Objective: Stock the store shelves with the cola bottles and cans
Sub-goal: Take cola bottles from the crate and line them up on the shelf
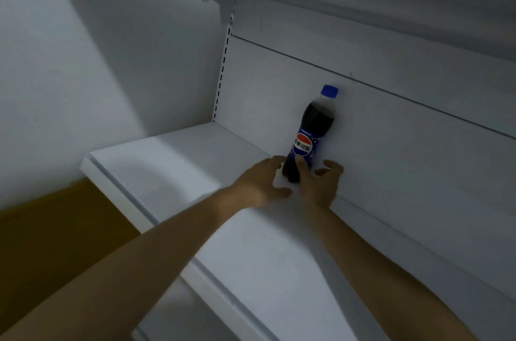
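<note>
Cola bottle stands upright far back on the white shelf, touching or nearly touching the back panel, with both hands low around its base. The right hand cups it, thumb laid up the front at the lower edge of the label and fingers curled at its right side; the left hand lies relaxed and spread, its fingertips at the bottle's lower left. The bottle looks full, so it is probably fairly heavy for its size and bottom-steady, yet tall and narrow enough to tip if pushed near the blue cap. Its clear plastic wall should be firm under pressure from the fizzy drink, smooth and perhaps slippery; the waisted, labelled middle seems the surest place to grasp, the base best for sliding. The glossy label wraps a rounded body that tapers to a slim neck. The shelf and panel are flat, matte, painted surfaces, with a slotted upright at the corner.
</note>
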